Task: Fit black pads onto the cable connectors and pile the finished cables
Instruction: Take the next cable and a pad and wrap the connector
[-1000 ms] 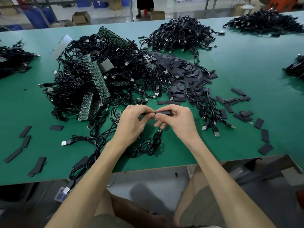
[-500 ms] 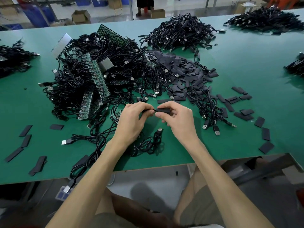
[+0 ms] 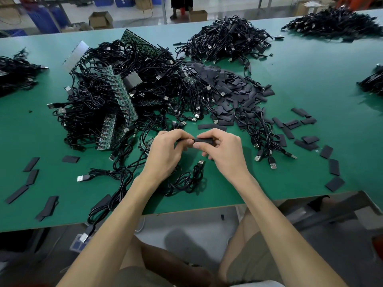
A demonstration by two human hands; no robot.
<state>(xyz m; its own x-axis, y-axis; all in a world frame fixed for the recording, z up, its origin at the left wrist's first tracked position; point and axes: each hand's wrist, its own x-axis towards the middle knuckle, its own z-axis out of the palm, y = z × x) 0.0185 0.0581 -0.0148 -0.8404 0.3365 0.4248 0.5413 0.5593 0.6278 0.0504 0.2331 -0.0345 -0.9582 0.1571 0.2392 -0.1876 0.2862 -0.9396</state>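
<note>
My right hand pinches a black pad just above the green table. My left hand grips a black cable connector whose end meets the pad between my fingertips. That cable hangs down in a coil below my hands, its silver USB plug lying loose. A big tangle of black cables and green circuit boards lies behind my left hand. A heap of loose black pads sits behind my right hand.
Another cable pile lies at the far middle, with others at the far right and left edge. Loose pads are scattered at the right and front left. One cable trails over the near table edge.
Both hands have kept working the pad and connector together at the same spot, with only small finger shifts. The view has tilted slightly.
</note>
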